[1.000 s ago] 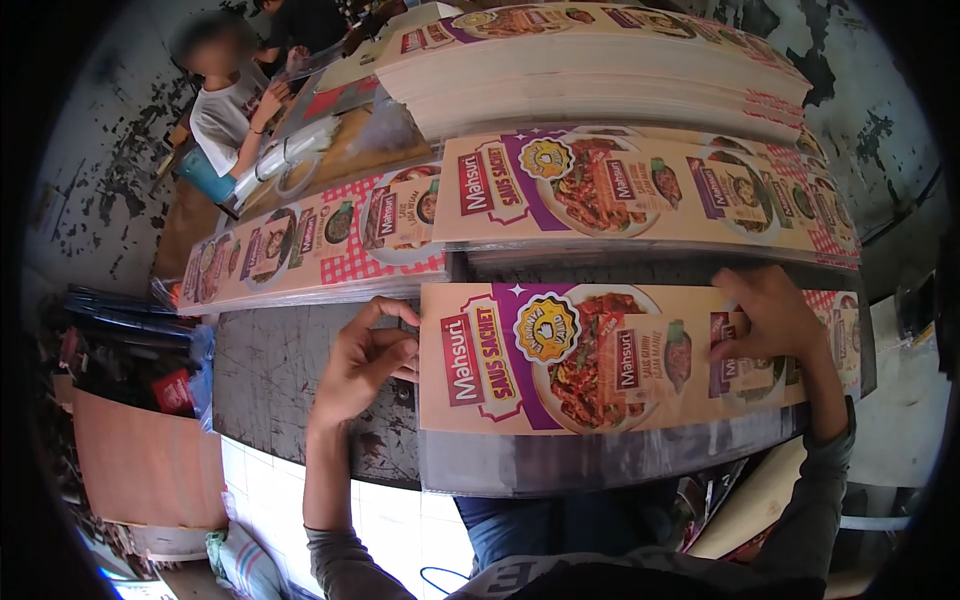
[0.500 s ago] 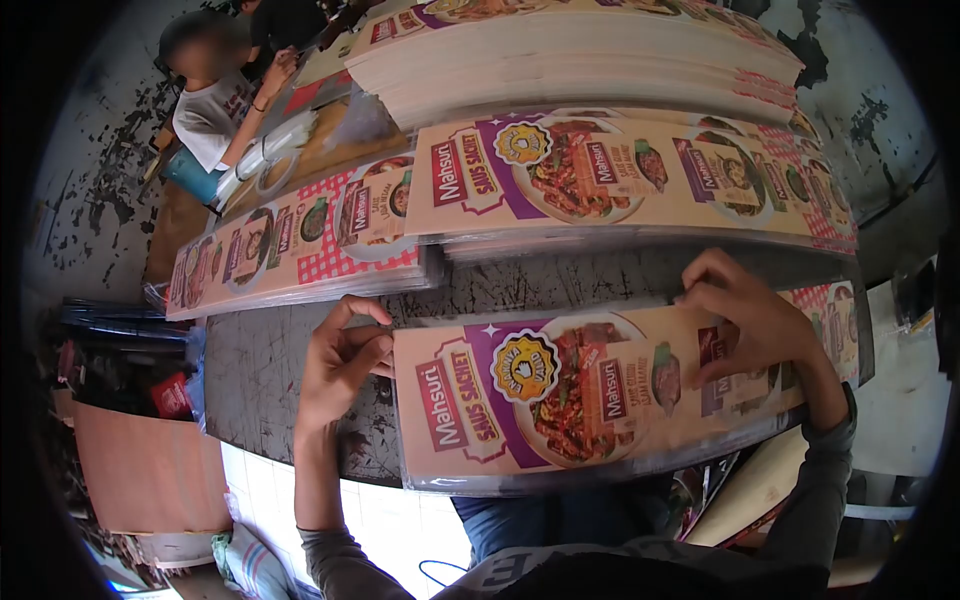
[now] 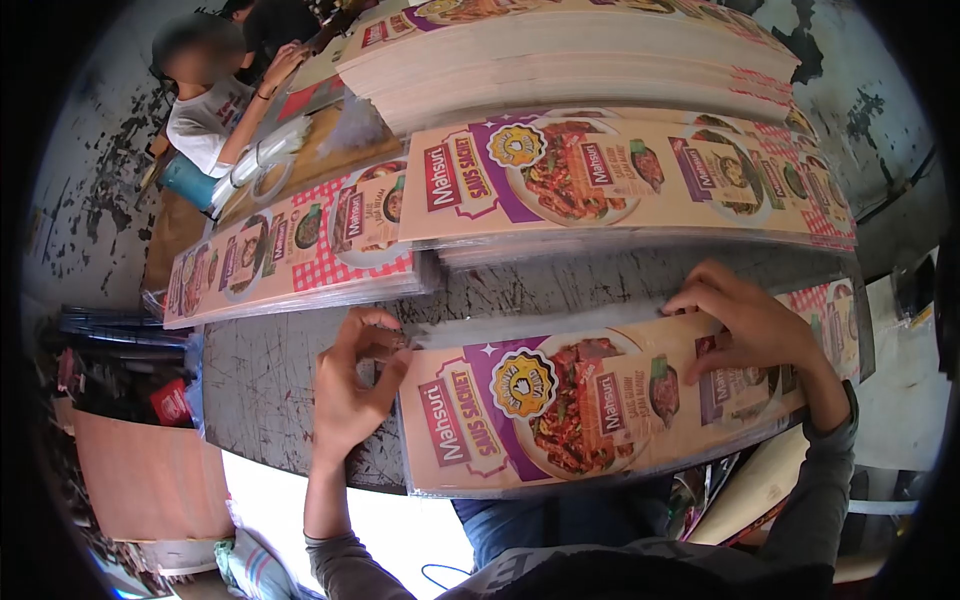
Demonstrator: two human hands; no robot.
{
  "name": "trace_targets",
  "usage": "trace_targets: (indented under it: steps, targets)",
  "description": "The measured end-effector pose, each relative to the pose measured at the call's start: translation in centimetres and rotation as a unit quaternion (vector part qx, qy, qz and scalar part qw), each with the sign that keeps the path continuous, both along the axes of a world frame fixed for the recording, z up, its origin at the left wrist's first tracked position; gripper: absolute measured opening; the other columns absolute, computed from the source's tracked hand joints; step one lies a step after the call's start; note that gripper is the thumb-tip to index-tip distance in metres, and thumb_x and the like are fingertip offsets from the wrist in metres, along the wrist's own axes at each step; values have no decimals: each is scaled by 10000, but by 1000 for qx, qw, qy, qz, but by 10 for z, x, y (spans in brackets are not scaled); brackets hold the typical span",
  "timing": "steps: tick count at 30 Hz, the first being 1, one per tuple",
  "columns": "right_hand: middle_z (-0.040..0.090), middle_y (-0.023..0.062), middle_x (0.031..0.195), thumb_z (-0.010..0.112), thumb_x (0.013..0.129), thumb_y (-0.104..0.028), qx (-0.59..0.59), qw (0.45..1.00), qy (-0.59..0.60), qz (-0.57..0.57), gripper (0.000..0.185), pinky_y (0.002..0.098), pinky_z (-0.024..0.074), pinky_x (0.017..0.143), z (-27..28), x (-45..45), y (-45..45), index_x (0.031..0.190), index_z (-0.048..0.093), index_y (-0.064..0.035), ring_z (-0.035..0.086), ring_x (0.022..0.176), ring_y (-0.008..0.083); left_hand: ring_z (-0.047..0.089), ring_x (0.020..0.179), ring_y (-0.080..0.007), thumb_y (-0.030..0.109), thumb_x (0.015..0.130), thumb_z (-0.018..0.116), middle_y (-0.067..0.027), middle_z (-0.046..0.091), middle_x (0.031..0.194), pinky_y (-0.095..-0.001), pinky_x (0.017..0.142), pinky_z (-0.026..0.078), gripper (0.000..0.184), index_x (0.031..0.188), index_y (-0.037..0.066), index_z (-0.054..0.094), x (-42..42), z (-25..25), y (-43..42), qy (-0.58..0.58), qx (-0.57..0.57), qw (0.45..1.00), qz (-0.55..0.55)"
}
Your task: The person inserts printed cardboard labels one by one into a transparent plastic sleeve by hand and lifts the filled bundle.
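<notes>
A long printed food banner [image 3: 480, 420] in a clear plastic sleeve lies in front of me on the dark table. Along its far edge runs a see-through flap [image 3: 540, 328] of the sleeve. My left hand [image 3: 355, 385] is at the near-left end of that flap, thumb and fingers closed at its corner. Over the banner's right part arches my right hand [image 3: 750, 320]. Its fingertips touch the flap's far edge, while the thumb, well apart from them, rests on the printed face.
Behind lies a stack of sleeved banners [image 3: 640, 180], with another stack [image 3: 300, 240] to its left. A tall pile of printed sheets [image 3: 570, 75] rises at the back. The scratched dark table [image 3: 260, 390] shows between them. Another person [image 3: 210, 120] sits at the far left.
My left hand has moved slightly right and down to the flap's corner. The flap now stands out along the banner's far edge. My right hand's fingers have lowered towards it.
</notes>
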State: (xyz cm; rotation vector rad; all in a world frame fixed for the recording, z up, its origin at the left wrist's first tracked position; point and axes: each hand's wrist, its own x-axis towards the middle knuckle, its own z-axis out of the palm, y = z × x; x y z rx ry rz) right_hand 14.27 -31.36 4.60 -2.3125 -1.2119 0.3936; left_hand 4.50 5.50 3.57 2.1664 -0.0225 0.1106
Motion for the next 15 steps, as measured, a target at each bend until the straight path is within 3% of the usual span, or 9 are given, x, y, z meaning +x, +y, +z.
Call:
trace_targets:
  steps: [2,3,5,6,8,11,14,15]
  targets:
    - [462,101,951,802,584,-268,33,999,-16,2,603,343,415,733,-1,0,0,1061,498,-59,486,871,267,642,716,-170,16,718,617,-88,629,698,-299,785,456,285,974,-12,495,-2,3,-11,-51,93,993,44]
    - [462,101,951,802,584,-268,33,999,-18,2,603,343,415,733,-1,1,0,1061,498,-59,486,871,267,642,716,-170,16,718,617,-88,629,698,-299,785,456,285,974,-12,495,-2,1,-11,-54,92,993,43]
    - [476,96,903,779,623,-248,59,998,-15,8,508,349,411,729,-1,1,0,986,489,-45,485,862,270,648,715,-206,102,710,632,-86,630,706,-399,966,321,297,964,1,517,-2,-6,-10,-174,209,962,23]
    - [476,96,903,779,623,-248,59,998,-15,6,508,349,411,729,-1,0,1,986,489,-45,485,862,270,648,715,-206,102,710,632,-86,630,706,-399,966,321,297,964,1,517,-2,-7,-10,-174,208,962,21]
    - [482,98,874,744,669,-220,86,996,-29,-14,408,356,414,698,-3,-2,1,898,464,-31,490,819,277,643,703,-200,176,710,638,-78,635,760,-476,1034,166,290,936,21,545,-1,-9,-10,-265,290,919,31]
    - [479,110,869,716,696,-204,84,992,-92,-3,363,356,419,656,-8,-2,2,860,447,-23,494,765,287,634,681,-198,214,712,648,-62,634,786,-517,1020,181,273,906,42,561,-1,-5,-10,-290,329,899,6]
    - [478,114,859,712,693,-191,77,991,-109,3,353,350,424,627,-8,-2,3,856,452,-17,497,735,292,620,649,-205,211,712,657,-45,628,765,-500,1016,196,260,889,46,562,1,-11,-10,-291,328,898,-24]
    - [478,114,859,712,693,-191,77,991,-109,4,353,350,424,627,-8,-2,3,856,452,-17,497,735,292,612,635,-212,201,711,672,-49,624,757,-471,966,291,257,882,47,558,2,-10,-11,-283,326,901,-35]
